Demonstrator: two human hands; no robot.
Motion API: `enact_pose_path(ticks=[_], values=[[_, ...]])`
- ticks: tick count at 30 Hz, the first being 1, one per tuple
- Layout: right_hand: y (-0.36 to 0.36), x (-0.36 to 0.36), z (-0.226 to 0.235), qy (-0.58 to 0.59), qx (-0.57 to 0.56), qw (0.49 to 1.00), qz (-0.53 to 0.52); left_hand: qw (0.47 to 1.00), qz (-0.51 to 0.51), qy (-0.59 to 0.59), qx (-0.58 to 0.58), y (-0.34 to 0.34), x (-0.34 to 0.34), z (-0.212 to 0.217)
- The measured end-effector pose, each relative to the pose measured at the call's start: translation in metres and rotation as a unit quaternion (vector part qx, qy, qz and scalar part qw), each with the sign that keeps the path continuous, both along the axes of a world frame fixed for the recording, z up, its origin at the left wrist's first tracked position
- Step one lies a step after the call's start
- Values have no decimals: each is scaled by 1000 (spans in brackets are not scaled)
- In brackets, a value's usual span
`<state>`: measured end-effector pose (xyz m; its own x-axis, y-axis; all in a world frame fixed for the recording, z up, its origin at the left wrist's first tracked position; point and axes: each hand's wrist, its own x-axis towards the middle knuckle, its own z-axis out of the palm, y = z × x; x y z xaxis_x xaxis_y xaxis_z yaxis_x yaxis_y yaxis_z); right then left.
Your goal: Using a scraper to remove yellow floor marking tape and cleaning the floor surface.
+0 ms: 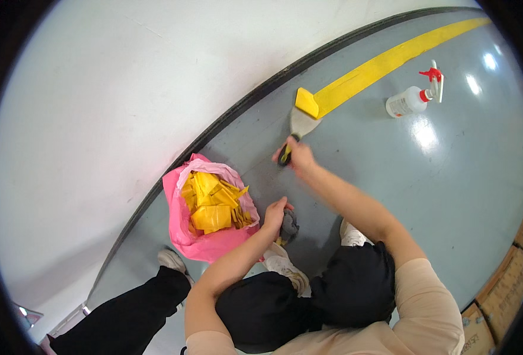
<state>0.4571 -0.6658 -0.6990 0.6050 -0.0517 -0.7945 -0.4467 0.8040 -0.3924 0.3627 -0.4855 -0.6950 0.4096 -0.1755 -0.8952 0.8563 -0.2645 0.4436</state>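
My right hand (297,155) is wrapped round the black and green handle of a putty knife (303,122). Its wide metal blade meets the end of a yellow floor tape strip (385,66), where a folded-up piece of tape (306,103) lies over the blade. My left hand (276,212) is low over the floor, its fingers curled at a crumpled dark grey rag (290,225); part of the grip is hidden. Just left of it stands an open pink plastic bag (178,222) holding torn pieces of yellow tape (209,198).
A white spray bottle (407,103) with a red trigger head is on the grey floor (451,177) to the right. A white wall (95,118) with a dark skirting rises at left. Another person's black-trousered leg (125,313) is at lower left. Wooden crates (507,284) stand at lower right.
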Motion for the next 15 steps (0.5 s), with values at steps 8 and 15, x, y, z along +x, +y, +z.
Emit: enact_pose_path(ticks=[8,15], values=[[7,-6,3,-1,24,999,-34,730,-584,-308,179,20,33,64],[-5,2,8,-6,-31,999,-36,517,-758,-210,337,99,51,84]])
